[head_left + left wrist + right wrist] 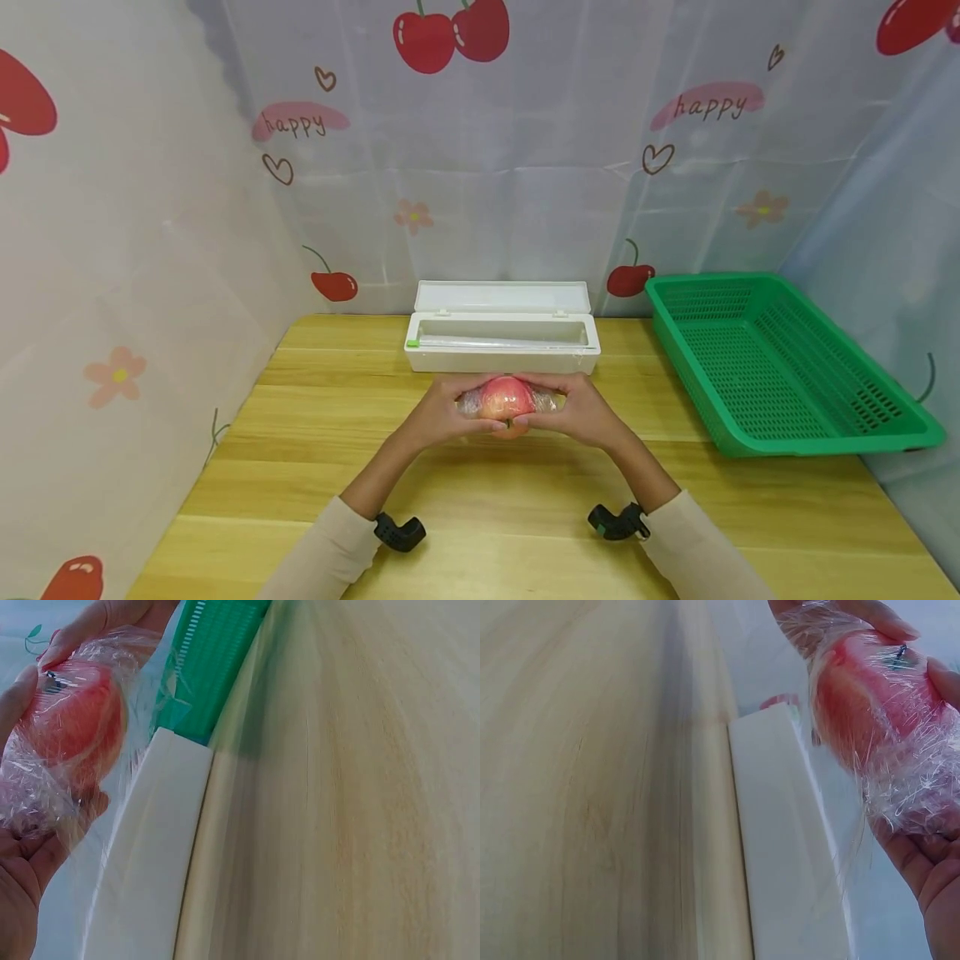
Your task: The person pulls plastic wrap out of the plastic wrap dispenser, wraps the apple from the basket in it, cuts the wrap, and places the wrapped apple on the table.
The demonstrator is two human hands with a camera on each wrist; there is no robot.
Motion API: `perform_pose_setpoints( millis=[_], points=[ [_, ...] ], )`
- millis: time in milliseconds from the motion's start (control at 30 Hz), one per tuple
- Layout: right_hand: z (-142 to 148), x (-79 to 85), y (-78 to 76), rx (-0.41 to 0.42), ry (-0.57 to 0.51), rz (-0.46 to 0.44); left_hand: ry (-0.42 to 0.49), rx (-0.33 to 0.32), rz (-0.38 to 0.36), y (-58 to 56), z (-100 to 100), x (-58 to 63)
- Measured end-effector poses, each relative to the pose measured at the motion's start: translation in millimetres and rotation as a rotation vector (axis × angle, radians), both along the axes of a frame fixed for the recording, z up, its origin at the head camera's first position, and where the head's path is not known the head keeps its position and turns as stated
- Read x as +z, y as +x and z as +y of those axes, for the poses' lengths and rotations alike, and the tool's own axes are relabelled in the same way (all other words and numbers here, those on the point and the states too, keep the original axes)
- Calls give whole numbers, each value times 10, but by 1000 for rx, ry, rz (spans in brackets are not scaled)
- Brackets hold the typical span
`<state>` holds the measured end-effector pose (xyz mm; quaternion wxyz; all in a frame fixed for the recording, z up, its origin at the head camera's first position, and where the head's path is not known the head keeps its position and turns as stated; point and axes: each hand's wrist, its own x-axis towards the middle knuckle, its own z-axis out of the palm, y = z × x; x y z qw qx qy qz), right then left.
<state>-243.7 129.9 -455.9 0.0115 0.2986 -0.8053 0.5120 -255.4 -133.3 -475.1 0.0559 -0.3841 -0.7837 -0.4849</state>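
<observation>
A red and yellow apple (pixel 506 398), stem toward the person, is held up over the table in front of the white box. Crumpled cling film (pixel 915 776) covers it and bunches out at both sides. My left hand (pixel 441 411) grips the apple and film from the left, thumb near the stem. From the right, my right hand (pixel 579 408) holds them the same way, its thumb close to the other thumb. In the left wrist view, a loose sheet of film hangs off the apple (pixel 79 720). The film hides part of the fingers.
Behind the hands stands a white cling film box (pixel 502 362), its lid (pixel 502 297) raised and a green slider (pixel 413 343) at its left end. A green plastic basket (pixel 832 444) sits at the right. Printed curtains (pixel 510 208) enclose the wooden table (pixel 495 525).
</observation>
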Motion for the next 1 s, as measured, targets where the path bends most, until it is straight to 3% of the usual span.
perform_pose_setpoints(
  millis=[167,433,733,1000],
  points=[
    [-2,-25,-10,16,-21,-6,-38,-39,9,-1,-9,4],
    [-8,-71,-29,28,-29,-25,-79,-13,48,8,-52,-10],
    [-9,-46,-21,25,-44,-58,-108,-64,233,-7,-50,35],
    [7,-69,-41,58,-67,-61,-139,-52,311,26,-18,37]
  ],
)
